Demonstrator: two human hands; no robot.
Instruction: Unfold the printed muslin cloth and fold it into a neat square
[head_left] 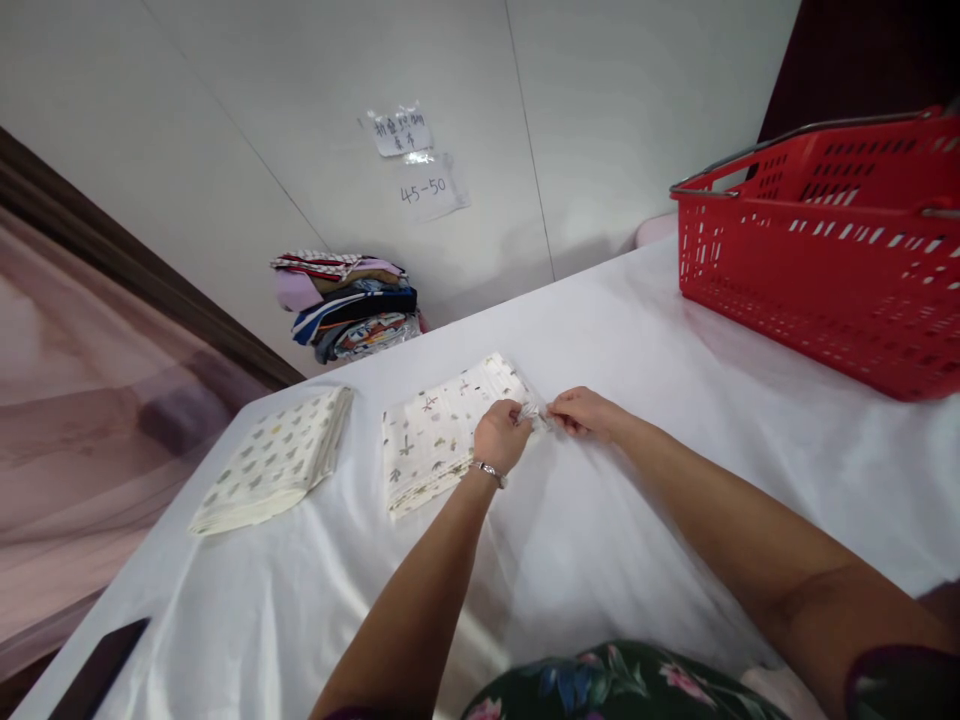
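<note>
A folded white cloth with small printed motifs (431, 432) lies on the white-covered table (600, 520) in front of me. My left hand (499, 436), with a bracelet at the wrist, is closed on the cloth's right edge. My right hand (583, 412) pinches the same edge just beside it, fingers pressed together. A second folded patterned cloth (274, 460) lies to the left, apart from both hands.
A red plastic basket (825, 250) with metal handles stands at the back right. A stack of folded colourful clothes (349, 302) sits against the white wall, under two paper notes (416, 160). A dark flat object (97, 672) lies at the table's near left corner.
</note>
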